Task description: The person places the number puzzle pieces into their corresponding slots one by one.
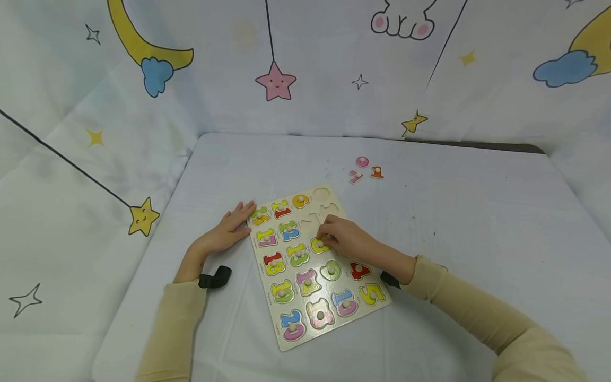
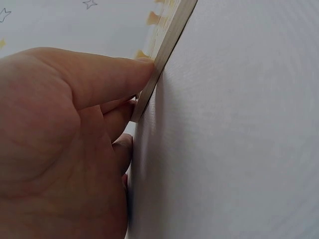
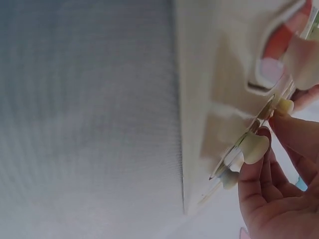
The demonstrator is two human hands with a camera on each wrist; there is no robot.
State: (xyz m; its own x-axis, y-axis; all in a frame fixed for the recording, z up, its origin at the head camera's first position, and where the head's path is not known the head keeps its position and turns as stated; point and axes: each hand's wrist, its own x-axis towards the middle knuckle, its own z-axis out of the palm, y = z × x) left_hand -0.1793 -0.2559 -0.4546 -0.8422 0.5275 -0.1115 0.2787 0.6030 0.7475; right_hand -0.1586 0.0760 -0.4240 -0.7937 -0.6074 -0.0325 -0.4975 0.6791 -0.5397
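Observation:
A wooden number puzzle board (image 1: 305,297) lies tilted on the white table, with knobbed number pieces in its slots. My right hand (image 1: 348,240) is over the upper part of the board. Its thumb and fingertips pinch the knob of a yellow number piece (image 1: 319,245), whose right side is hidden under the hand. My left hand (image 1: 228,227) rests at the upper left corner, fingers stretched out. In the left wrist view its thumb (image 2: 134,74) touches the board's edge (image 2: 167,55). Bare slots, one of them round (image 1: 321,194), show near the top right corner.
Beyond the board lie three loose pieces: a pink ring-shaped zero (image 1: 362,162), a red one (image 1: 377,172) and a pink seven (image 1: 355,176). A white cloth printed with stars and moons (image 1: 310,111) hangs behind the table (image 1: 477,223).

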